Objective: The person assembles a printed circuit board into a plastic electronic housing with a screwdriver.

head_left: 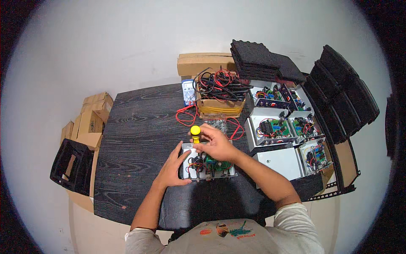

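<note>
The right hand (215, 143) grips a yellow-handled screwdriver (195, 133) over an open metal box (208, 166) of wires and green boards (near the dark tabletop's (131, 139) front edge), and the left hand (174, 167) steadies the box's left side

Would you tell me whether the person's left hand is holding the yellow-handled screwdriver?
No, the right hand grips the yellow-handled screwdriver, while the left hand rests against the open metal box.

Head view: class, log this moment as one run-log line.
right hand: grips yellow-handled screwdriver | left hand: steadies open metal box | surface: black table
</note>
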`<control>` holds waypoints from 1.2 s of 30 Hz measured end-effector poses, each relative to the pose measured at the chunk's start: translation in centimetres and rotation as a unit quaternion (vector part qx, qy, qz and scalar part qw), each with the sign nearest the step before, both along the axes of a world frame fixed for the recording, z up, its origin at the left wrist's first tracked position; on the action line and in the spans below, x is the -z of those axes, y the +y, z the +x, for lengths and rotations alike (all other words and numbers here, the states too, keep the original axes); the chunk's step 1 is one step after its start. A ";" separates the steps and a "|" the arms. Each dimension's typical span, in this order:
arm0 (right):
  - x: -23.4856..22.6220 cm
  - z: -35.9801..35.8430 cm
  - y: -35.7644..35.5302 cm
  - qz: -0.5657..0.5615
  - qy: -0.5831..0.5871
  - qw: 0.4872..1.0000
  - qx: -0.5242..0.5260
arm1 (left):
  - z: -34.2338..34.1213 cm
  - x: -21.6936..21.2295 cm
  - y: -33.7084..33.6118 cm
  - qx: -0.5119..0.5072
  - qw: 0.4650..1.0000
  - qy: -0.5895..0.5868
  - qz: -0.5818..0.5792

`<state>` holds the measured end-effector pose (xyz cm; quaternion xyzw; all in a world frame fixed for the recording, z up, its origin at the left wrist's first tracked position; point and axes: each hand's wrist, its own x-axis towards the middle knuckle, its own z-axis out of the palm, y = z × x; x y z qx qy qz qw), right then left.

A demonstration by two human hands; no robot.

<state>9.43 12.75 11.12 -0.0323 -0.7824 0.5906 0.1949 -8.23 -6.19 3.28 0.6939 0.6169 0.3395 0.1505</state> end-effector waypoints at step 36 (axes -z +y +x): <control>2.7 4.7 -4.6 0.029 0.063 0.993 0.092 | -0.1 0.5 0.2 0.000 1.000 0.004 0.007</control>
